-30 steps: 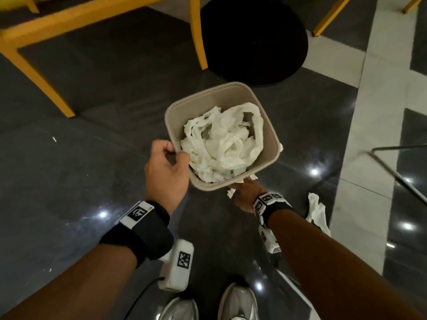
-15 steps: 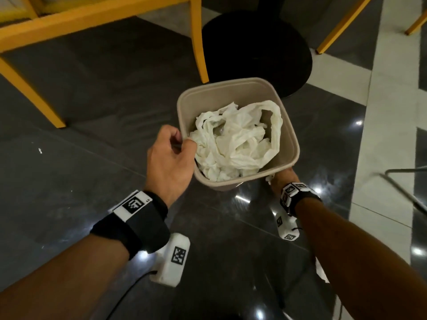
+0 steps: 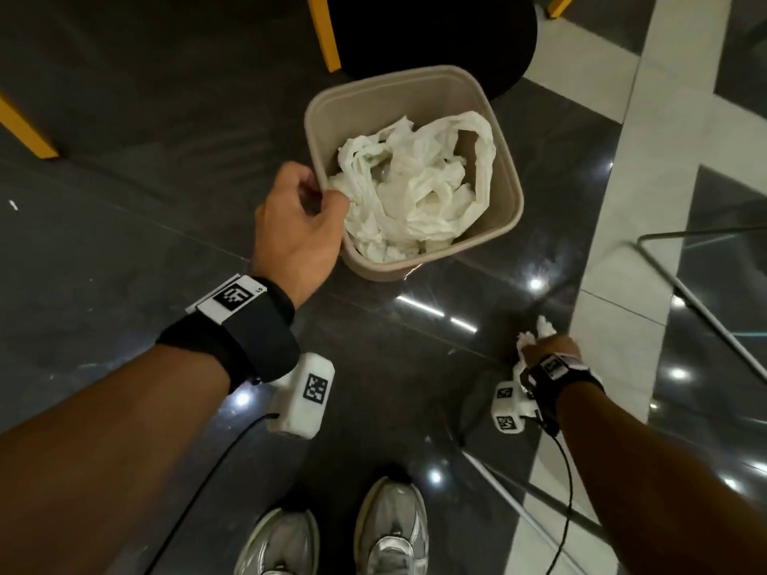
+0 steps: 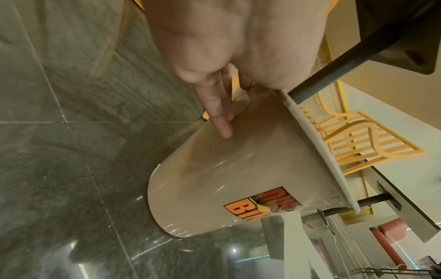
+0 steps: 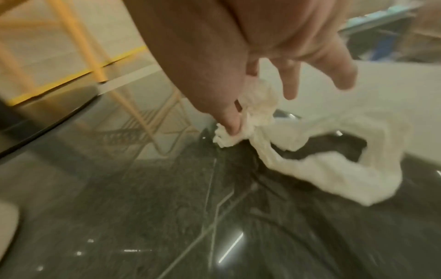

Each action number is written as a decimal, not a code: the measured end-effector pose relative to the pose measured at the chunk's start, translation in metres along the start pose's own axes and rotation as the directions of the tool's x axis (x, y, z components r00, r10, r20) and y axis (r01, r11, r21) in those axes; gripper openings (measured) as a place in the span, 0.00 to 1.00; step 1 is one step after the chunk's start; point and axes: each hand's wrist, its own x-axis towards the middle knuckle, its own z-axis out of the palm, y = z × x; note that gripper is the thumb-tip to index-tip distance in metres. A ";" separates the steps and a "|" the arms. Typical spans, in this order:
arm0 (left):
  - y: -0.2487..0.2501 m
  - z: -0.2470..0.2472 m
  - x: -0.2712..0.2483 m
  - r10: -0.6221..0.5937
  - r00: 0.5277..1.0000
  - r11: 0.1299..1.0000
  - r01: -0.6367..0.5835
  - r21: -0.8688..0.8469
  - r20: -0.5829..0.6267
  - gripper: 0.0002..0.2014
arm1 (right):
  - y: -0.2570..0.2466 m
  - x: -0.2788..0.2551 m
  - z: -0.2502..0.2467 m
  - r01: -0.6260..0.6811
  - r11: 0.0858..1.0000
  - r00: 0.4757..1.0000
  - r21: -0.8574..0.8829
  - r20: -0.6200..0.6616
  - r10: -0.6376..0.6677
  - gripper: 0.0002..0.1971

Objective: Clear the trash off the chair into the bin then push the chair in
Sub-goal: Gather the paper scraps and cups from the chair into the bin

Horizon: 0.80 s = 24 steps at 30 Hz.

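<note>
Bin first: beige square plastic bin (image 3: 415, 105) w/ rounded corners, orange-and-black sticker on its side in the left wrist view, sits tilted over the dark glossy tiled floor (image 3: 124, 263). My left hand (image 3: 296, 230) has the near-left rim, thumb hooked over the edge, fingers (image 4: 219, 117) lying flat along the outer wall, so that grip is closed on the bin. Crumpled white tissue paper (image 3: 419, 193) fills most of the inside, one strip looping up toward the far-right corner.

My right hand (image 3: 548, 346) is low, near the floor, well apart from the bin, right of my grey sneakers (image 3: 394, 529). Its thumb and forefinger pinch a loose white tissue strip (image 5: 298, 151); other fingers are spread, not touching it. Strip trails off in an open loop, far end blurred, so can't tell whether it rests on the floor.

Yellow chair legs (image 3: 323, 31) stand beyond the bin, next to a black round table base (image 3: 436, 35). Pale tile band (image 3: 647, 159) runs along the right.
</note>
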 end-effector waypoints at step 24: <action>0.101 -0.076 -0.167 -0.222 0.948 0.957 0.169 0.234 0.226 0.06 | -0.127 -0.307 -0.134 0.720 0.684 0.693 -0.120 0.054 -0.719 0.30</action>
